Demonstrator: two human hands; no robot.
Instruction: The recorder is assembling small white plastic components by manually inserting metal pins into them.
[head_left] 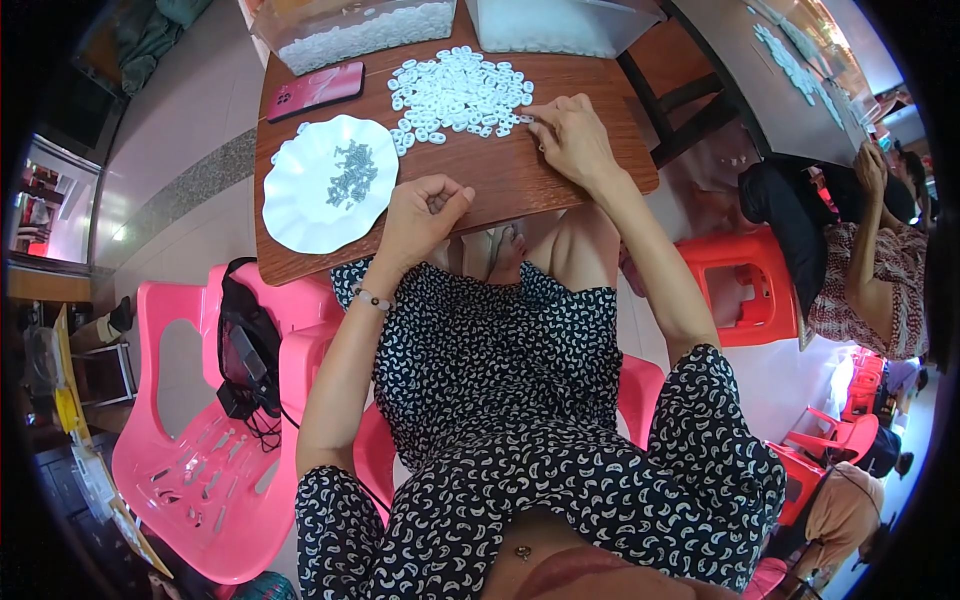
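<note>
A heap of small white oval plastic pieces (455, 92) with holes lies on the brown wooden table (500, 180). My right hand (575, 140) is at the heap's right edge, index finger stretched out to a white piece and thumb apart from it. My left hand (425, 215) is closed near the table's front edge, thumb and fingers curled together. Whatever it may hold is hidden. Beside it is a white wavy-rimmed plate (300, 205) with many tiny grey metal-looking parts (352, 175) in its middle.
Two clear bins, a left bin (370, 38) and a right bin (560, 30), hold white pieces at the table's back. A pink phone (316, 92) lies behind the plate. A pink chair (200, 460) with a black bag (250, 345) stands left; a person (870, 270) sits right.
</note>
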